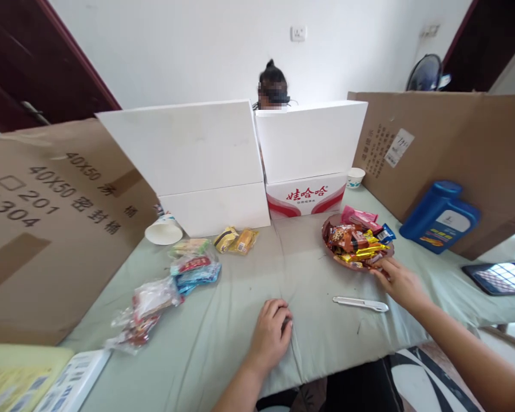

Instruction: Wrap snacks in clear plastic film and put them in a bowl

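Note:
My right hand (402,284) is at the near right rim of a brown plate (340,262), thumb and fingers closed on the edge. Heaped on this plate are wrapped snacks (352,239) in brown, gold, pink and blue packaging. My left hand (273,331) rests on the table with its fingers curled together, and nothing shows in it. Between the two hands lies a white utility knife (360,304), touched by neither. Left of my left hand, several bagged snacks (196,272) lie in a loose row, with a clear plastic bag (136,326) nearest me. Two yellow-wrapped snacks (236,240) sit farther back.
White boxes (210,154) wall off the far side, a person (273,86) behind them. Cardboard panels (47,229) flank the table. A paper cup (163,231) lies tipped; another cup (355,177) stands back right. A blue jug (440,217) and a phone (500,278) are at right.

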Demonstrator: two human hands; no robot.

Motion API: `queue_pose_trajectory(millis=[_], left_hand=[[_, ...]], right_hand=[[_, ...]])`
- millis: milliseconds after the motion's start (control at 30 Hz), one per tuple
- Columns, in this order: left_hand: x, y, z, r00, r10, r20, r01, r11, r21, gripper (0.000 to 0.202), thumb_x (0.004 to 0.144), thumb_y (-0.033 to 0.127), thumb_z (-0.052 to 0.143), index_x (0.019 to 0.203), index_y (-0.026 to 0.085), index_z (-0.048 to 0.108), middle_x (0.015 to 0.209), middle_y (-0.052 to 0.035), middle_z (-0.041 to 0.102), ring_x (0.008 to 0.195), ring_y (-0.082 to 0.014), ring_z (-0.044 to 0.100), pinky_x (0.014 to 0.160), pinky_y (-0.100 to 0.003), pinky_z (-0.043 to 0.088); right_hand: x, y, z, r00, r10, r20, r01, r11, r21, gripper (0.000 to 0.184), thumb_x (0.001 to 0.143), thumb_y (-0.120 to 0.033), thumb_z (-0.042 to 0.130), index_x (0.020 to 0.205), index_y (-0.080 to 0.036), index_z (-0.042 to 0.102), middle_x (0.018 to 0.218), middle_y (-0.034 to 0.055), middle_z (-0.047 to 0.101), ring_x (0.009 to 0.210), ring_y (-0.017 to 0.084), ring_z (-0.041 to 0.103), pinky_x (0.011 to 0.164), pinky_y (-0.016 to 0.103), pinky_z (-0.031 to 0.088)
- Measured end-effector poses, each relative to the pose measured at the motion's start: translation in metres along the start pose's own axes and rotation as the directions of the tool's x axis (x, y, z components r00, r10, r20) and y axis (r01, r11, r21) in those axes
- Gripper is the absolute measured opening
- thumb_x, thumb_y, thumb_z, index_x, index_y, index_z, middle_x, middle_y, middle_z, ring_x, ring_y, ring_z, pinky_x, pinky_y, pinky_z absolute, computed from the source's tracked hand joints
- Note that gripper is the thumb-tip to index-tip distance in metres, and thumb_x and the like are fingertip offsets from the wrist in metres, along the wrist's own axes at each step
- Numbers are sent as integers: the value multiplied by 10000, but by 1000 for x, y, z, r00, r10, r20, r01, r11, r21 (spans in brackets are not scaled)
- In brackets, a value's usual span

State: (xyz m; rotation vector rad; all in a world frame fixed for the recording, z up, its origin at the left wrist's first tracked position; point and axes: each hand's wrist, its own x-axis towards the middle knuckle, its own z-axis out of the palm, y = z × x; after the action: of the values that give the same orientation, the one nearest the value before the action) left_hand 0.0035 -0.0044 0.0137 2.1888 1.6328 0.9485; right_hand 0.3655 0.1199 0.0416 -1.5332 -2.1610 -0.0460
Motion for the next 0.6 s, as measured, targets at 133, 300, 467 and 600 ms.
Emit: queue_pose_trajectory(millis=[133,300,467,600], left_hand=[[0,-2,1,1000,18,-5,-18,1000,19,144,793,102,530,852,213,600,1019,-71,605,1003,-244,568,857,-430,518],[-1,-3,0,1000,19,11,-20,999,26,143,807,112,526,863,217,605,1024,-74,606,1001,-242,568,852,-426,524],[-1,-5,1,1000,14,14,-14,999,32,149,823,119,514,872,220,613,1033,-76,608,1011,-241,565,855,-424,525],[0,-6,2,1000,14,23,-15,1000,24,149,830,122,504,876,219,608,1037,-79,606,1014,-242,562,863,-430,522]], right_hand=[[26,28,3,985,155,-72,-158,987,-40,259,899,-418,479,961,-225,641,1000,71,662,894,226,624,760,339,496],[91,56,16,947,313,-74,-315,949,-17,216,865,-337,523,946,-186,655,1055,112,646,1014,264,588,865,376,474],[142,85,33,891,433,-135,-434,901,25,343,851,-273,526,1140,-105,601,1246,201,546,1173,309,520,957,430,438],[156,102,44,873,469,-134,-464,883,65,598,811,-251,592,1361,-77,435,1463,255,322,1256,320,479,993,429,423]])
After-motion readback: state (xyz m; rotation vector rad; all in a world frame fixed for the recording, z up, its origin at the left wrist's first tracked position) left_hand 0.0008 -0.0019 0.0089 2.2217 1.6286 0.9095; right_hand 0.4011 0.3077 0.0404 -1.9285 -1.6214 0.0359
